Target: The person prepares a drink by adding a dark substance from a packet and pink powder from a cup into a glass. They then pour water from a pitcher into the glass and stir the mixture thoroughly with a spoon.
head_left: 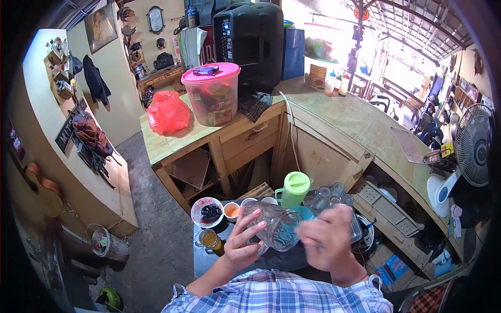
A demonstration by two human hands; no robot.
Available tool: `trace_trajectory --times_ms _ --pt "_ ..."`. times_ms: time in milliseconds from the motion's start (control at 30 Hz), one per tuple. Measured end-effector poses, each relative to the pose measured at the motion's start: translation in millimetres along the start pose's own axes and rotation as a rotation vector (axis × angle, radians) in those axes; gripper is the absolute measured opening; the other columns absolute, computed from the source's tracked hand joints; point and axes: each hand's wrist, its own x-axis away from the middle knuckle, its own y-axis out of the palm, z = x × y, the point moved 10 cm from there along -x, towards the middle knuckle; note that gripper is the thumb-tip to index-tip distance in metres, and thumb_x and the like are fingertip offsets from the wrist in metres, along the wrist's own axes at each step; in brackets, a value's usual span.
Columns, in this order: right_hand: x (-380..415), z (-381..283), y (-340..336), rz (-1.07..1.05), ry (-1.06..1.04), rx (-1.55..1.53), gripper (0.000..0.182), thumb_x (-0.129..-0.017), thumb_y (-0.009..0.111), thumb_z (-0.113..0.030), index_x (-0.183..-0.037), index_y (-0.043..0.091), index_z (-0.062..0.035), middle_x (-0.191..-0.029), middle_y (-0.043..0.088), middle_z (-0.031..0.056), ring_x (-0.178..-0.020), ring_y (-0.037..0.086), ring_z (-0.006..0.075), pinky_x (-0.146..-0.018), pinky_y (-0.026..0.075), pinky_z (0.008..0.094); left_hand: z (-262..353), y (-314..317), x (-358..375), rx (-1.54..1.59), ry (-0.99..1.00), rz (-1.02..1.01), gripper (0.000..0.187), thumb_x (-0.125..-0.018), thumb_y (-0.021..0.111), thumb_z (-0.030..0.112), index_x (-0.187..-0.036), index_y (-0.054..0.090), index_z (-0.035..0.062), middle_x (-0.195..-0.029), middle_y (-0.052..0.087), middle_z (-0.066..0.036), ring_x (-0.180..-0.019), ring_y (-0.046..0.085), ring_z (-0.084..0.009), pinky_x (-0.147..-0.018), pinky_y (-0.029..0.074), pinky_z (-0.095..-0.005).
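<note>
A large clear glass jar [274,227] lies tilted on its side above the low table. My left hand [242,240] grips it from the left, fingers spread along its wall. At the jar's right end is my right hand [329,237], blurred by motion with its fingers bent; what it holds, if anything, cannot be made out. Behind the jar stands a green-lidded pitcher [295,189]. To the left are a bowl with a black bag [198,217], a cup of orange contents [231,211] and a glass mug of yellowish drink [209,239]. Several clear glasses [330,195] sit at the right.
Beyond the table, a wooden counter [344,117] carries a pink-lidded tub [211,99], a red plastic bag [168,113] and a black speaker [250,47]. A fan [472,148] stands at the right. A bin [110,245] is on the floor at the left.
</note>
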Motion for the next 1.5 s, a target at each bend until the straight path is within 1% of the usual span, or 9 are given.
trace_trajectory --times_ms 267,333,500,700,933,1000,1200,1333,1500 --pt "-19.8 12.9 15.8 -0.177 0.006 -0.114 0.015 -0.071 0.072 -0.015 -0.085 0.067 -0.0151 -0.086 0.064 -0.0052 -0.081 0.051 0.021 -0.082 0.032 0.041 -11.6 0.2 -9.4 0.036 -0.148 -0.059 0.036 -0.068 0.078 -0.001 -0.064 0.042 0.0017 -0.13 0.053 -0.021 -0.123 0.047 -0.0457 -0.104 0.034 -0.0567" --pt "-36.2 28.3 -11.9 -0.09 0.135 -0.151 0.011 -0.074 0.069 -0.013 -0.085 0.067 -0.0131 -0.084 0.063 -0.002 -0.083 0.053 0.0215 -0.083 0.034 0.0387 -40.9 3.2 5.3 0.41 -0.478 -0.007 0.028 -0.068 0.079 0.0 -0.069 0.051 -0.0002 -0.135 0.049 -0.023 -0.129 0.043 -0.0414 -0.104 0.039 -0.0481" --pt "-55.3 64.1 33.2 -0.244 0.2 -0.473 0.01 -0.084 0.061 -0.012 -0.092 0.066 -0.0083 -0.081 0.066 0.0067 -0.079 0.058 0.0216 -0.082 0.039 0.0358 -62.0 16.8 30.7 0.757 -0.899 -0.025 0.072 -0.073 0.076 0.0 -0.137 0.042 -0.0007 -0.119 0.053 -0.003 -0.108 0.054 -0.0134 -0.094 0.046 -0.0319" --pt "-62.7 87.6 54.8 -0.301 0.338 -0.87 0.011 -0.089 0.055 -0.008 -0.093 0.061 0.001 -0.08 0.068 0.0074 -0.08 0.066 0.0148 -0.078 0.05 0.0294 -74.1 19.3 46.9 0.98 -1.024 0.04 0.068 -0.073 0.077 0.002 -0.133 0.045 0.0011 -0.089 0.043 0.006 -0.106 0.055 -0.0117 -0.09 0.048 -0.03" --pt "-68.6 99.4 55.3 -0.168 0.435 -1.145 0.011 -0.091 0.054 -0.008 -0.086 0.059 -0.0007 -0.085 0.065 0.0072 -0.083 0.064 0.0152 -0.08 0.049 0.0292 -71.9 29.9 38.0 1.219 -1.087 0.131 0.044 -0.074 0.078 0.008 -0.109 0.052 0.0063 -0.089 0.049 0.005 -0.09 0.056 -0.006 -0.078 0.053 -0.0271" --pt "-65.3 89.7 70.8 -0.301 0.421 -1.086 0.013 -0.093 0.053 -0.01 -0.086 0.057 0.0 -0.09 0.064 0.008 -0.083 0.063 0.0149 -0.079 0.049 0.0297 -80.7 33.0 55.3 1.329 -1.125 0.083 0.038 -0.074 0.079 0.013 -0.082 0.042 0.0155 -0.109 0.058 -0.01 -0.11 0.058 -0.0238 -0.092 0.052 -0.0448" --pt "-65.3 95.8 56.8 -0.285 0.456 -1.157 0.012 -0.094 0.052 -0.01 -0.088 0.059 -0.002 -0.088 0.065 0.0046 -0.08 0.063 0.0118 -0.076 0.049 0.0298 -75.3 34.5 58.4 1.332 -1.09 0.018 0.038 -0.073 0.079 0.01 -0.08 0.042 0.0144 -0.118 0.058 -0.017 -0.114 0.057 -0.0273 -0.096 0.049 -0.0443" --pt "-58.0 36.1 41.4 -0.388 0.131 -0.523 0.011 -0.089 0.057 -0.014 -0.09 0.061 -0.0042 -0.076 0.062 0.0067 -0.077 0.06 0.0241 -0.076 0.044 0.0365 -52.4 22.6 18.6 1.112 -0.872 -0.036 0.028 -0.072 0.079 0.007 -0.082 0.052 0.0083 -0.116 0.061 -0.012 -0.1 0.06 -0.013 -0.088 0.048 -0.0295" --pt "-51.4 12.0 -39.1 -0.027 0.147 -0.205 0.012 -0.085 0.062 -0.021 -0.089 0.062 -0.009 -0.074 0.058 0.0023 -0.073 0.054 0.0239 -0.078 0.038 0.0377 -29.0 7.6 -14.2 0.68 -0.586 -0.201 0.024 -0.067 0.079 0.003 -0.072 0.057 -0.0032 -0.134 0.05 -0.025 -0.124 0.051 -0.0297 -0.103 0.039 -0.0414"
